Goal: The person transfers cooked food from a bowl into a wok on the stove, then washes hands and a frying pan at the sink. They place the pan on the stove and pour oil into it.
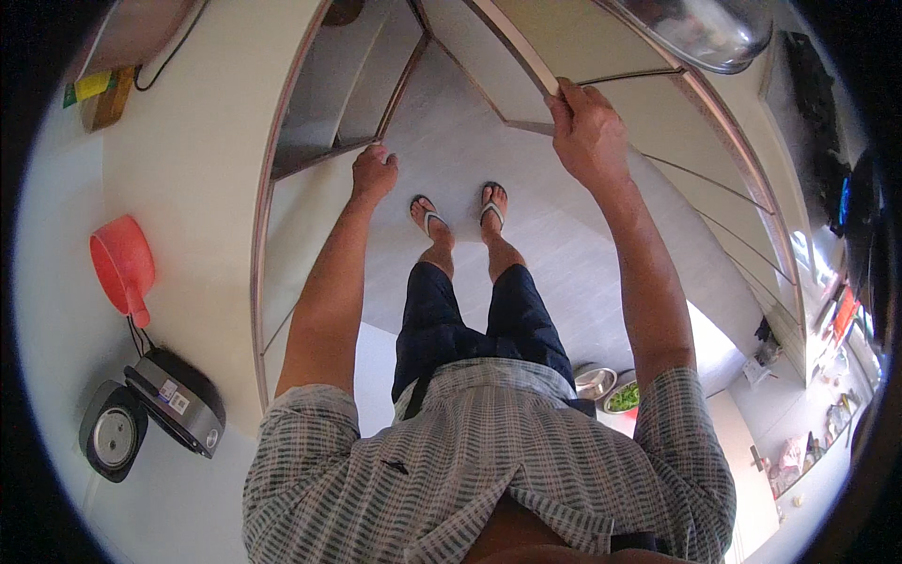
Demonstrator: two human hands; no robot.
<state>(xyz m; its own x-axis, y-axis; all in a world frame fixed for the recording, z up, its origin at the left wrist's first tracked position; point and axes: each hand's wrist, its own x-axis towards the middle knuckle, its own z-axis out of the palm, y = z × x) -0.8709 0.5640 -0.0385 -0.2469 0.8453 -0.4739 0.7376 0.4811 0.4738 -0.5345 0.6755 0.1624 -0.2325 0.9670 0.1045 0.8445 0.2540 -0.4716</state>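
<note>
My right hand (592, 130) grips the edge of a pale cabinet door (518, 46) at the upper right of the head view, fingers curled over its end. My left hand (375, 171), fingers curled, is at the corner of a dark-edged cabinet door or drawer (310, 158) on the left side. Whether its fingers close on that edge or only touch it, I cannot tell. Between the two hands lies the grey floor (451, 127), where my feet stand in flip-flops.
On the left counter are a red plastic dipper (123, 264) and a dark electric appliance (176, 402). A glass-like lid (705, 32) lies on the right counter. Behind me, at lower right, are a metal bowl (594, 383) and a bowl of green leaves (624, 400).
</note>
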